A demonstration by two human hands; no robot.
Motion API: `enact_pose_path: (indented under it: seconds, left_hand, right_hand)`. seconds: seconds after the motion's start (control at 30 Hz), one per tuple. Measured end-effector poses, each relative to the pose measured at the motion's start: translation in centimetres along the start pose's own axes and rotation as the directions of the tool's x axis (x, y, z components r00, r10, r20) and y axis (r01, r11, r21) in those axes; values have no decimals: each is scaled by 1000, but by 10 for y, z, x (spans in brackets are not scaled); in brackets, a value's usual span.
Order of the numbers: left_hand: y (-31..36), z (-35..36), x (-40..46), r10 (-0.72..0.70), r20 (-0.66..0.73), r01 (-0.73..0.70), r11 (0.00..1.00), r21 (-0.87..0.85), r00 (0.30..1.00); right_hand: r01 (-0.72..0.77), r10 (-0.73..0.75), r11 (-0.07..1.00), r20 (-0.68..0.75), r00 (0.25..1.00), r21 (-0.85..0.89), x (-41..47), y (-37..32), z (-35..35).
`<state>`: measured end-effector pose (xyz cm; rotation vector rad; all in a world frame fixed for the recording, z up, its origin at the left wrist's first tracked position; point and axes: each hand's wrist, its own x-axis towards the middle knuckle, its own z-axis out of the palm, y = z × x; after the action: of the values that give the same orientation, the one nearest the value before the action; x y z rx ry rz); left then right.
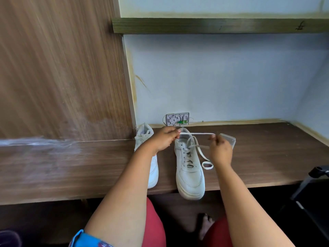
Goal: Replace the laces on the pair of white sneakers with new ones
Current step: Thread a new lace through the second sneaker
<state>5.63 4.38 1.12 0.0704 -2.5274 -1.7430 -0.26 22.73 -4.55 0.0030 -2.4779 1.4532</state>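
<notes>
Two white sneakers stand on a dark wooden desk (267, 157). The right sneaker (189, 175) points its toe over the desk's front edge, and its lace is partly threaded. The left sneaker (151, 157) lies partly behind my left forearm. My left hand (164, 139) and my right hand (219, 150) each pinch one end of a stretch of white lace (197, 133), pulled taut and level above the right sneaker's collar. A loose tail of the lace (207, 164) trails down from my right hand and curls on the desk beside the shoe.
A clear plastic lid or tray (229, 139) lies behind my right hand. A small white wall box (177, 119) sits at the desk's back edge. A wooden panel (62, 77) rises at the left. A black stand (313, 189) is at the lower right.
</notes>
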Motion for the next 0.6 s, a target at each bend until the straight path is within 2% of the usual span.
enact_pose_path:
  seconds: [0.03,0.07,0.13,0.2,0.27,0.3,0.33,0.37,0.43,0.5,0.57,0.6]
  left_hand:
    - [-4,-3,1,-6,-2,6,998,55,1000]
    - [-8,-4,3,-15,-6,15,987,159,1000]
    - [-20,-5,9,-48,-23,53,911,409,999]
    - [-27,-2,10,-66,-33,74,891,448,997]
    - [-26,6,8,-37,-30,45,929,367,999]
    - [-25,11,8,-16,-39,28,942,334,999]
    - [-25,15,9,6,-51,10,951,309,999]
    - [-23,18,10,12,-69,9,955,296,998]
    - [-21,17,12,5,-119,33,949,312,993]
    - [-24,9,15,-23,-139,69,941,333,990]
    - [-24,6,14,-47,-105,74,961,265,993]
    - [-24,8,14,-59,-83,74,979,192,995]
  right_hand:
    - [-112,110,990,-32,993,-85,2,2,-7]
    - [-156,150,968,-45,988,-196,2,4,-11]
    - [-87,82,918,-29,996,-386,-1,8,-12]
    - [102,-90,889,48,995,-447,-2,12,-3]
    - [389,-339,879,211,917,-276,-6,8,11]
    - [464,-415,876,286,864,-129,-12,3,16]
    - [478,-453,878,345,822,14,-19,-3,20]
    - [468,-464,880,373,804,86,-24,-5,22]
    - [433,-438,897,319,841,90,-24,-3,25]
    - [363,-351,932,246,904,-5,-15,5,23]
    - [325,-307,945,231,923,-46,-8,8,17]
    - [349,-327,936,252,911,-48,-9,7,15]
